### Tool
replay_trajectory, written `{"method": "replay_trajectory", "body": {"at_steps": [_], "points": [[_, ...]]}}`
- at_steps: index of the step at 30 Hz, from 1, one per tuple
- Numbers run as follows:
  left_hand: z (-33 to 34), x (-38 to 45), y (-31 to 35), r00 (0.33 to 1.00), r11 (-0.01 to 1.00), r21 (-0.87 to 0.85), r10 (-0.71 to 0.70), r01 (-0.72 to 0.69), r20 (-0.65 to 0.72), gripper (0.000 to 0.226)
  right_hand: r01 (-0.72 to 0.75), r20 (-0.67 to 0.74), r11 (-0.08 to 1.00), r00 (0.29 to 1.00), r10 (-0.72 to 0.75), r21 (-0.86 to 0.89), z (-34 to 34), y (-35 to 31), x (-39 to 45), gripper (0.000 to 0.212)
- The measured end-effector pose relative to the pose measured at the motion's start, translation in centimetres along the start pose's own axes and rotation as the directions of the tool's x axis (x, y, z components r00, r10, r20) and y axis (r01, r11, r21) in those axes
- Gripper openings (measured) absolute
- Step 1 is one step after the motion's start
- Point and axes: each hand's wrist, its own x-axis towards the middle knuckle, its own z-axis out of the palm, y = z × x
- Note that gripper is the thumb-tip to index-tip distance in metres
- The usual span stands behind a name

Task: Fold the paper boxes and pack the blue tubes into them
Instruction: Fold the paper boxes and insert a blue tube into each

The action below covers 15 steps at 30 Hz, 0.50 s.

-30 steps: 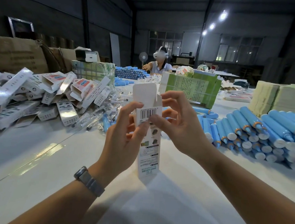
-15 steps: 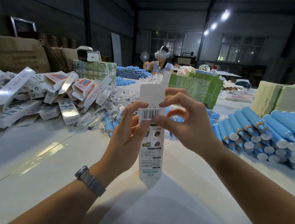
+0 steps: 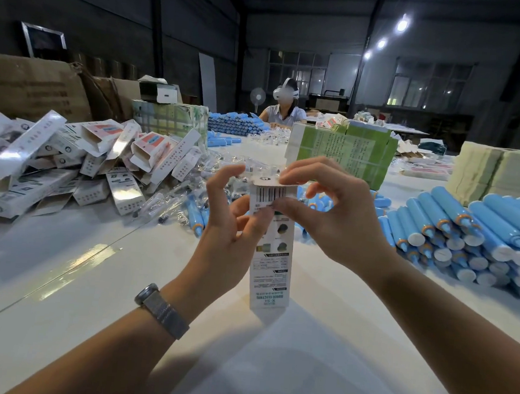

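Dim warehouse walls and windows stand behind a wide white tabletop [image 3: 59,274] in the head view, the only view given. At its middle a slim paper box [image 3: 271,253] stands upright, its bottom edge touching the tabletop and its top flap folded down flat. Every place below is told from this box.

Both hands hold its upper end. Left hand [image 3: 231,225] comes up on the box's left, with the thumb pressed on the barcode face and the other fingers curled round the left side up to the top flap; a metal watch [image 3: 162,310] sits on that wrist. Right hand [image 3: 335,212] reaches in from the box's right: its thumb pinches the front just under the barcode while the curled fingers press on the flap from above.

Right of the box, well apart, lies a stack of blue tubes [image 3: 473,232] with white caps toward the camera. More tubes [image 3: 195,213] lie just behind the box, partly hidden by the hands. Left of the box, a loose heap of folded boxes [image 3: 78,157] spreads over the tabletop. Behind the box stands a green bundle of printed sheets [image 3: 343,153], and farther back a person with a headset [image 3: 284,105] sits at the far end near another pile of tubes [image 3: 233,124]
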Motion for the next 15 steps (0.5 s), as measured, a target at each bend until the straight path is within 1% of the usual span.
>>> {"method": "replay_trajectory", "body": {"at_steps": [3, 6, 8, 11, 13, 15], "points": [[-0.12, 0.1, 0.13, 0.999, 0.997, 0.071, 0.037, -0.04, 0.034, 0.032, -0.002, 0.021, 1.0, 1.0, 0.002, 0.012, -0.1, 0.19, 0.01, 0.021], [-0.13, 0.12, 0.23, 0.998, 0.995, 0.091, 0.044, -0.047, 0.036, 0.027, -0.008, 0.03, 0.999, 1.0, 0.007, 0.05, -0.21, 0.1, 0.1, 0.016], [-0.04, 0.1, 0.37, 0.999, 0.995, 0.087, 0.048, -0.049, 0.017, 0.029, -0.02, 0.045, 0.994, 0.999, 0.016, 0.104, -0.28, -0.07, 0.21, 0.01], [0.13, 0.14, 0.65, 1.0, 0.997, 0.074, 0.031, -0.031, 0.003, 0.038, -0.047, 0.061, 0.983, 0.997, 0.037, 0.176, -0.29, -0.3, 0.42, 0.006], [0.14, 0.18, 0.68, 1.0, 0.998, 0.062, 0.014, -0.014, 0.009, 0.042, -0.088, 0.073, 0.969, 0.995, 0.073, 0.23, -0.32, -0.37, 0.51, 0.005], [0.15, 0.18, 0.64, 1.0, 0.998, 0.064, 0.018, -0.02, 0.021, 0.041, -0.134, 0.096, 0.956, 0.989, 0.112, 0.261, -0.44, -0.4, 0.55, 0.003]]}}
